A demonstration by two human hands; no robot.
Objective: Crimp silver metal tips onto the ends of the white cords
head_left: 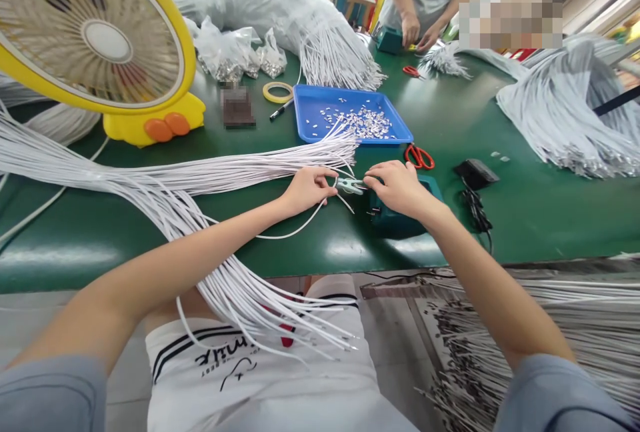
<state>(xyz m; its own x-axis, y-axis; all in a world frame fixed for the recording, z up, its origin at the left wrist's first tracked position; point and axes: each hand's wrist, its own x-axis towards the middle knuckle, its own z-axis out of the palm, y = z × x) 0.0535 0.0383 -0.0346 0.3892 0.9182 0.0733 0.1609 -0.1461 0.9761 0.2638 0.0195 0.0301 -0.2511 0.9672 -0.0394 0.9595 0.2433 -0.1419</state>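
My left hand (311, 189) is closed in a pinch on a white cable (295, 232), whose loose length curves down over the table. Between my hands is a pale green clip (350, 185), its jaws close to my left fingertips. My right hand (397, 189) has its thumb and fingers on the clip's other end and partly covers a dark green device (400, 219). A thick bundle of white cables (240, 169) lies left of my hands, with part of it hanging over my lap. Just behind is a blue tray (310, 115) holding many small metal pieces.
Red-handled scissors (419, 157) and a black power adapter (476, 173) lie to the right. A yellow fan (150, 119) stands at left; tape (278, 91) and a pen (281, 111) lie behind. Across the table, another person's hands (411, 29) work near more cable bundles (565, 112).
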